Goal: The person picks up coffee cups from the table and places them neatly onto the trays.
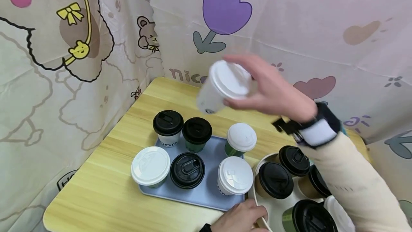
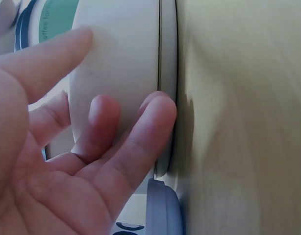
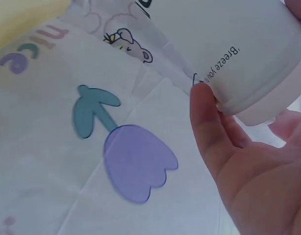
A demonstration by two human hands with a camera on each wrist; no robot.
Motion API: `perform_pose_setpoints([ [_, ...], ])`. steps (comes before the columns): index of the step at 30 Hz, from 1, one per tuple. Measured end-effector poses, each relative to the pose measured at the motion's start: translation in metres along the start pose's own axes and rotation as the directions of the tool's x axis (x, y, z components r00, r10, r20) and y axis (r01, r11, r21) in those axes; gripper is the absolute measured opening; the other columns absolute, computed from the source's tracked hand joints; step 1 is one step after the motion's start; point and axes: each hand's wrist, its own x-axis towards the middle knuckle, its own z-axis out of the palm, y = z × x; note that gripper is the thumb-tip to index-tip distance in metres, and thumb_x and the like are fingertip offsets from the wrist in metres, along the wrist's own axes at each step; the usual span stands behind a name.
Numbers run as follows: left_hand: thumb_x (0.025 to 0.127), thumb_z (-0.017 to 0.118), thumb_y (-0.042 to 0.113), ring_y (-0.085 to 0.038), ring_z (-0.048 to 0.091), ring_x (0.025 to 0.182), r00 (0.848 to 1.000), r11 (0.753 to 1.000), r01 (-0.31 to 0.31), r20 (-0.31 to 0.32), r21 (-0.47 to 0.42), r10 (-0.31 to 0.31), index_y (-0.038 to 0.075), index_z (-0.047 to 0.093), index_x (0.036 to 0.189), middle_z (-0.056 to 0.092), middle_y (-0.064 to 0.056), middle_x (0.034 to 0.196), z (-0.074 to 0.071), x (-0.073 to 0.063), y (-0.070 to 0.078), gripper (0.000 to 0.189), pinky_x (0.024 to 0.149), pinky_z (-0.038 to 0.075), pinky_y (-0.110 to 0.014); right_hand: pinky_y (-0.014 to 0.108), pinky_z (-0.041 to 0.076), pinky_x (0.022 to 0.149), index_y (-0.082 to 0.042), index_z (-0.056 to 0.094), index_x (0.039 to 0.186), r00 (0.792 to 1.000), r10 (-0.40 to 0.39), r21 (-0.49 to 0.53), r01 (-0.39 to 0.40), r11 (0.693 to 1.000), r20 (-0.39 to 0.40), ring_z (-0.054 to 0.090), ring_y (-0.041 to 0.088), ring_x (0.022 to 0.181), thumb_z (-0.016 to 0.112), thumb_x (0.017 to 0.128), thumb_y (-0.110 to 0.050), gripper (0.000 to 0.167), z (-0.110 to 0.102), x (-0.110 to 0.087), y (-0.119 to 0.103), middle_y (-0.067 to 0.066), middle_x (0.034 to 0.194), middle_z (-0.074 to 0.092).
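Note:
My right hand (image 1: 268,85) holds a white paper cup (image 1: 207,97) with a white lid, tilted in the air above the far side of a blue-grey tray (image 1: 210,192). The right wrist view shows the fingers around the lid end of this cup (image 3: 229,54), which has small black print on its side. On the tray stand several lidded cups, such as a black-lidded one (image 1: 187,170) and a white-lidded one (image 1: 150,165). My left hand (image 1: 239,217) grips the wall of a round cream container (image 1: 255,192), its fingers at the wall (image 2: 123,54) in the left wrist view.
Inside the round container are several cups, including a brown one with a black lid (image 1: 276,180) and a green one with a black lid (image 1: 310,217). The wooden table (image 1: 106,174) meets printed cloth (image 1: 289,17) behind and at the left.

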Motion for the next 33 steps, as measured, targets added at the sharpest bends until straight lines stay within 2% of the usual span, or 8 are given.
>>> perform_pose_setpoints([
  [2, 0.099, 0.07, 0.036, 0.007, 0.045, 0.081, 1.0, 1.0, -0.003, -0.004, 0.008, 0.003, 0.02, 0.071, 0.112, 0.053, 0.015, 0.092, -0.006, -0.002, 0.008, 0.02, 0.07, 0.042, -0.012, 0.045, 0.049, 0.093, -0.012, 0.049, 0.153, 1.0, 0.004, -0.015, -0.004, 1.0, 0.004, 0.056, 0.02, 0.119, 0.092, 0.074, -0.037, 0.092, -0.002, -0.029, -0.002, 0.006, 0.138, 0.06],
  [5, 0.099, 0.071, 0.036, 0.007, 0.044, 0.079, 1.0, 1.0, 0.001, -0.017, 0.024, -0.001, 0.019, 0.072, 0.109, 0.053, 0.014, 0.09, -0.013, -0.005, 0.016, 0.02, 0.069, 0.041, -0.012, 0.044, 0.052, 0.087, -0.014, 0.05, 0.152, 0.999, 0.034, -0.007, -0.034, 0.999, 0.031, 0.058, 0.02, 0.114, 0.093, 0.073, -0.036, 0.093, 0.006, -0.062, -0.004, 0.005, 0.134, 0.061],
  [9, 0.096, 0.075, 0.034, 0.007, 0.044, 0.077, 0.999, 0.999, 0.002, -0.041, 0.051, 0.0, 0.018, 0.071, 0.104, 0.052, 0.014, 0.087, -0.013, -0.007, 0.017, 0.018, 0.067, 0.041, -0.013, 0.043, 0.053, 0.085, -0.019, 0.049, 0.153, 0.99, 0.108, 0.022, -0.111, 0.994, 0.095, 0.057, 0.02, 0.113, 0.092, 0.075, -0.038, 0.091, 0.021, -0.083, -0.007, 0.005, 0.136, 0.059],
  [13, 0.096, 0.076, 0.033, 0.008, 0.043, 0.076, 0.998, 0.999, -0.019, -0.065, 0.048, 0.022, 0.017, 0.07, 0.101, 0.051, 0.014, 0.086, -0.015, -0.009, 0.02, 0.018, 0.067, 0.041, -0.011, 0.04, 0.053, 0.085, -0.021, 0.047, 0.155, 0.98, 0.131, 0.03, -0.137, 0.99, 0.15, 0.057, 0.02, 0.114, 0.089, 0.077, -0.044, 0.091, 0.034, -0.086, -0.008, 0.006, 0.138, 0.056],
  [18, 0.094, 0.078, 0.033, 0.009, 0.042, 0.076, 0.991, 0.992, -0.071, -0.108, 0.105, 0.082, 0.017, 0.07, 0.099, 0.05, 0.014, 0.085, -0.014, -0.011, 0.023, 0.018, 0.066, 0.039, -0.008, 0.038, 0.053, 0.088, -0.02, 0.046, 0.155, 0.973, 0.126, 0.026, -0.133, 0.991, 0.194, 0.056, 0.02, 0.118, 0.088, 0.078, -0.049, 0.092, 0.047, -0.087, -0.007, 0.006, 0.138, 0.056],
  [26, 0.094, 0.078, 0.03, 0.01, 0.043, 0.078, 0.987, 0.99, -0.097, -0.117, 0.102, 0.108, 0.017, 0.07, 0.099, 0.054, 0.012, 0.086, -0.013, -0.01, 0.023, 0.017, 0.067, 0.039, -0.007, 0.043, 0.048, 0.1, -0.022, 0.043, 0.157, 0.946, 0.165, 0.024, -0.179, 0.984, 0.279, 0.046, 0.025, 0.129, 0.09, 0.076, -0.052, 0.098, 0.066, -0.083, -0.006, 0.008, 0.141, 0.053],
  [33, 0.094, 0.077, 0.031, 0.01, 0.044, 0.078, 0.984, 0.986, -0.121, -0.118, 0.118, 0.134, 0.016, 0.07, 0.099, 0.056, 0.012, 0.087, -0.013, -0.01, 0.021, 0.018, 0.068, 0.039, -0.007, 0.041, 0.047, 0.096, -0.023, 0.041, 0.157, 0.925, 0.184, -0.006, -0.193, 0.981, 0.332, 0.042, 0.025, 0.124, 0.088, 0.074, -0.059, 0.102, 0.085, -0.083, -0.007, 0.006, 0.141, 0.053],
])
